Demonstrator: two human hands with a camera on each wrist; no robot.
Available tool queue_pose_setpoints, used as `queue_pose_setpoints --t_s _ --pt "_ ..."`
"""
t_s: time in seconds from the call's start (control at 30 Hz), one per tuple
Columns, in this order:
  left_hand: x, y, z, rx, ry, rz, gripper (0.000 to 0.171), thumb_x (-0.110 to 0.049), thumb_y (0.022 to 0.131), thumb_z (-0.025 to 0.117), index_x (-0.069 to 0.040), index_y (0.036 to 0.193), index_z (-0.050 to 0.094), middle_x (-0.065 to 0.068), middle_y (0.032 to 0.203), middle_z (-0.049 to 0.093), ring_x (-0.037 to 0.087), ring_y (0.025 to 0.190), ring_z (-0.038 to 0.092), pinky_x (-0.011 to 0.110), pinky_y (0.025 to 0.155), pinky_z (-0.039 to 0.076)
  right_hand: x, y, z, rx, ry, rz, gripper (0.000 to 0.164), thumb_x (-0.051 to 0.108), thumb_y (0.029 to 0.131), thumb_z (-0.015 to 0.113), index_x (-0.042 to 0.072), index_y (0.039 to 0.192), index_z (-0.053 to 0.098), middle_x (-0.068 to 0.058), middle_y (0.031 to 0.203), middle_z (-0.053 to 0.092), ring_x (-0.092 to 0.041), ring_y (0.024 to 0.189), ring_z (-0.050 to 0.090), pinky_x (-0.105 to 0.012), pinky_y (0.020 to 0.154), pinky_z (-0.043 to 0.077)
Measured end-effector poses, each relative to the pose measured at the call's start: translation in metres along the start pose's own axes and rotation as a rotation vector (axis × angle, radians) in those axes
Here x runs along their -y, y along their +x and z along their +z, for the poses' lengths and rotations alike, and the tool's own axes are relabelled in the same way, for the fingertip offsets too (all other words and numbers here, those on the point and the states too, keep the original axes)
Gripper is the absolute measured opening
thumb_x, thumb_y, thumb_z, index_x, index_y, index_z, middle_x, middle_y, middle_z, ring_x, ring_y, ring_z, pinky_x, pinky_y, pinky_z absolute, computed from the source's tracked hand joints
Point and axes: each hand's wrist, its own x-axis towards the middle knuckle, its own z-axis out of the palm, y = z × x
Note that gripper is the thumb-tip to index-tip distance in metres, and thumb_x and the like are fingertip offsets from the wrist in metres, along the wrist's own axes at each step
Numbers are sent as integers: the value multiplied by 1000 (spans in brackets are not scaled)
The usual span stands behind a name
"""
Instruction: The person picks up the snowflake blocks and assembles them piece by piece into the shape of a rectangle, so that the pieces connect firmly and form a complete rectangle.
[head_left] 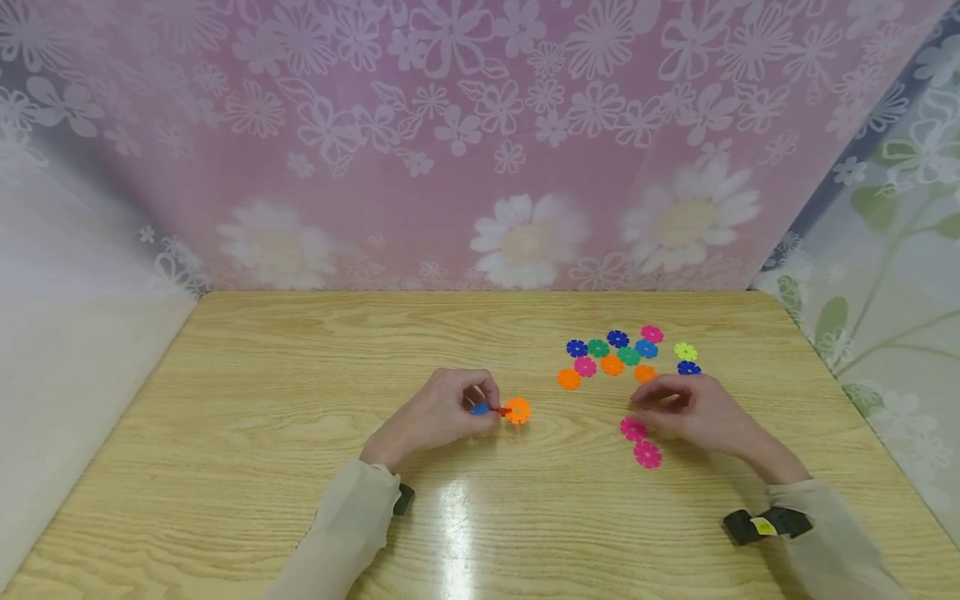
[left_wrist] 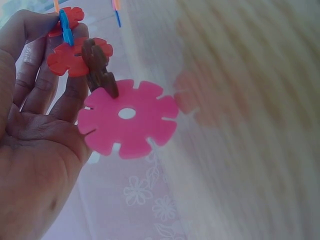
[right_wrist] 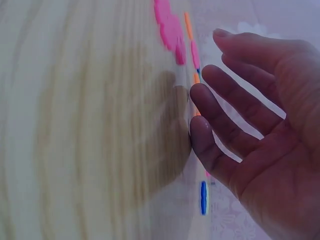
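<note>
My left hand [head_left: 442, 408] pinches a chain of interlocking plastic flower discs above the table. In the left wrist view, the chain runs from a pink disc [left_wrist: 145, 130] through a brown disc [left_wrist: 99, 67] to a red disc [left_wrist: 62, 60], a blue disc [left_wrist: 66, 29] and a second red disc [left_wrist: 75, 15]. An orange disc [head_left: 517, 411] sticks out past the fingertips. At the right, my right hand [head_left: 697, 417] is low over the table with fingers relaxed and nothing between them. Its fingertips are close to two loose pink discs [head_left: 648, 455].
Beyond the right hand, several loose discs lie flat, among them an orange disc [head_left: 569, 380], a green disc [head_left: 597, 348] and a yellow disc [head_left: 686, 352]. The wooden table [head_left: 300, 350] ends at a pink floral curtain [head_left: 420, 183].
</note>
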Motion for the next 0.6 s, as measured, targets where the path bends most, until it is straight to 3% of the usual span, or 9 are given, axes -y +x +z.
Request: queue_pose_setpoints --t_s 0.33,0.6 --pt "-1 -1 0 5 0 0 5 -14 88 69 -14 93 69 -7 92 73 13 87 68 27 70 55 -12 -4 -5 8 -111 -136 22 21 84 86 25 103 76 6 106 74 4 93 60 -21 74 54" --pt "-1 -2 -1 5 -2 0 5 -14 88 70 -16 92 68 -10 92 72 12 88 68 27 70 56 -15 -2 0 34 -98 -208 25 22 80 89 27 102 79 7 112 66 4 101 56 -13 84 51"
